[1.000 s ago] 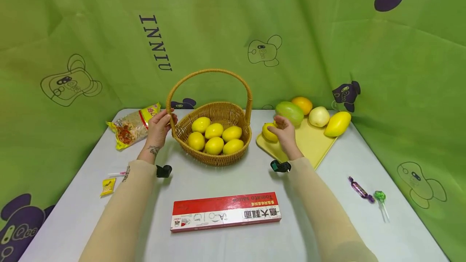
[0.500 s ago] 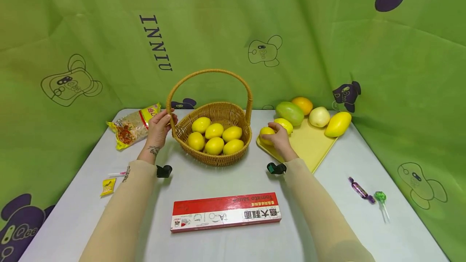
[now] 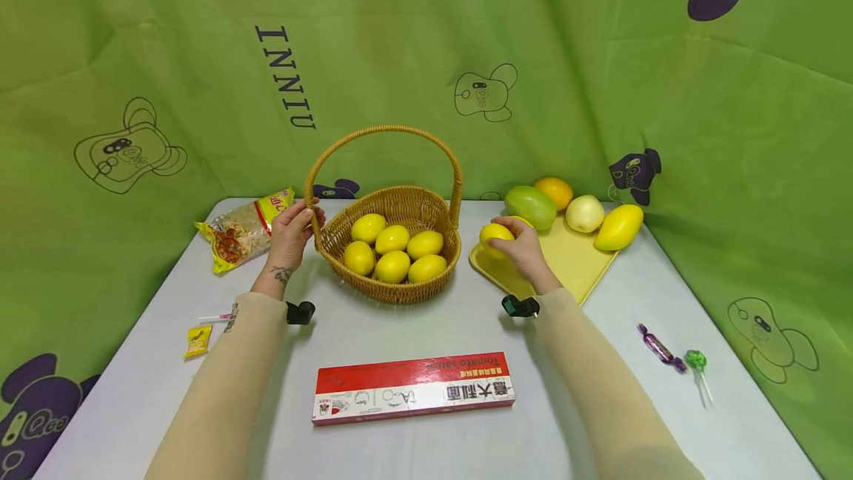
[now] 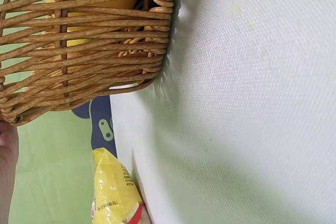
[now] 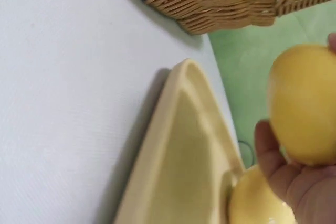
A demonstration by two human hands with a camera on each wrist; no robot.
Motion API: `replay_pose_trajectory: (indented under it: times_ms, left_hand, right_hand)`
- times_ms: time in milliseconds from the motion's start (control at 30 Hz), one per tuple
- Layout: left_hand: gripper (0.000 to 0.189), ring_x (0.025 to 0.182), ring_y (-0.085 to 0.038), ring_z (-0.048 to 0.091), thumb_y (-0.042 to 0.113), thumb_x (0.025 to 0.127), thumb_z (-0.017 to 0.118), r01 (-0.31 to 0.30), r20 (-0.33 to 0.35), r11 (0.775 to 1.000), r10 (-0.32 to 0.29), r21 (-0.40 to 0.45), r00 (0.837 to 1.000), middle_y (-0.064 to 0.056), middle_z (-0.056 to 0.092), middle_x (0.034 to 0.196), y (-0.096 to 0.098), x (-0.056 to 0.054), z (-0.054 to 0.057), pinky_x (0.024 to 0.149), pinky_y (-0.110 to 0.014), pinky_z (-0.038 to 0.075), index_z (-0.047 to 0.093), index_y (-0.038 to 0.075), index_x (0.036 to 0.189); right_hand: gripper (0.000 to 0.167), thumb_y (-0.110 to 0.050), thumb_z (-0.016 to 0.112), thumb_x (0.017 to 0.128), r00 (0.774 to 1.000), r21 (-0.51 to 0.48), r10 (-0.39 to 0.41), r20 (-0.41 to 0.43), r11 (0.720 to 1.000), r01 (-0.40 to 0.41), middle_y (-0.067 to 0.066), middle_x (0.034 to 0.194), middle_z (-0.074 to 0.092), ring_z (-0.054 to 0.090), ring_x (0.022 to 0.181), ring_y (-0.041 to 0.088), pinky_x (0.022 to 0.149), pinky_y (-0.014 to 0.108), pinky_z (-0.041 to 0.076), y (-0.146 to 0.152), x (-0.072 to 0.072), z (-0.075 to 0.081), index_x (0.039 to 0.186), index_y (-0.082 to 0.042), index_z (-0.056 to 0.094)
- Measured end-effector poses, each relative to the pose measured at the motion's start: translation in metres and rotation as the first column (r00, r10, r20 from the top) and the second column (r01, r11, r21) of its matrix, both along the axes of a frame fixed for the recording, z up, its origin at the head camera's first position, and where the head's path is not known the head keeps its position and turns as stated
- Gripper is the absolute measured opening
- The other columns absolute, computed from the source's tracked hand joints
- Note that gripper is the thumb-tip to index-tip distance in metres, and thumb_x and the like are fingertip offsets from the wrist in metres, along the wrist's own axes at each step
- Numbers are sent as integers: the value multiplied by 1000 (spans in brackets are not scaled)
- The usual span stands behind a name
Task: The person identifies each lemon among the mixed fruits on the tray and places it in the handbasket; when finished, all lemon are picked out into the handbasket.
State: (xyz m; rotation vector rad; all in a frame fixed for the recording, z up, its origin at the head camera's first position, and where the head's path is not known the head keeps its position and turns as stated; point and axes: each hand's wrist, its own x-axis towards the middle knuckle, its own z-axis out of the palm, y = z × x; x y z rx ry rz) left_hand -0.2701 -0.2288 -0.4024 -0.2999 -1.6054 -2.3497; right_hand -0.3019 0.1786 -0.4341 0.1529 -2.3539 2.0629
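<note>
My left hand grips the base of the handle of a brown wicker basket in the head view. Several yellow lemons lie inside the basket. At the right, my right hand holds another lemon between thumb and fingers. In the right wrist view this lemon is raised above a pale yellow tray. A further lemon sits on that tray behind the hand, mostly hidden in the head view. The left wrist view shows the basket's woven side.
On the tray's far side lie a green mango, an orange fruit, a pale round fruit and a yellow mango. A red-white box is in front. Left is a yellow food bag; sweets lie right.
My right hand took hold of a lemon at the tray's left corner, then shifted slightly right and up with it. My left hand and the basket stay put.
</note>
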Motion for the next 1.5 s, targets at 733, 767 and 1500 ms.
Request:
replay_pose_trajectory:
  times_ms: [733, 767, 1500]
  left_hand:
    - [18, 81, -16, 63, 10, 92, 54, -11, 20, 999, 11, -36, 1000, -4, 66, 84, 0, 2, 3, 78, -25, 54, 69, 10, 103]
    - [18, 81, -16, 63, 10, 92, 54, -11, 21, 999, 12, -38, 1000, -3, 66, 84, 0, 2, 3, 78, -25, 54, 69, 10, 103]
    - [17, 81, -16, 63, 10, 91, 56, 5, 0, 1000, -5, -12, 1000, -4, 66, 84, 1, 2, 3, 78, -26, 54, 70, 10, 101]
  right_hand:
    - [42, 2, 60, 82, 867, -93, 450, -214, 874, -476, 21, 126, 52, 56, 99, 15, 81, 24, 49, -90, 11, 66, 123, 6, 52]
    - [43, 1, 60, 82, 867, -73, 452, -209, 877, -475, 21, 126, 53, 55, 98, 15, 81, 24, 49, -96, 9, 69, 123, 5, 52]
    - [49, -12, 64, 85, 965, 72, 264, 5, 962, -263, 7, 134, 50, 47, 123, 20, 101, 33, 41, -140, -31, 74, 132, -9, 49]
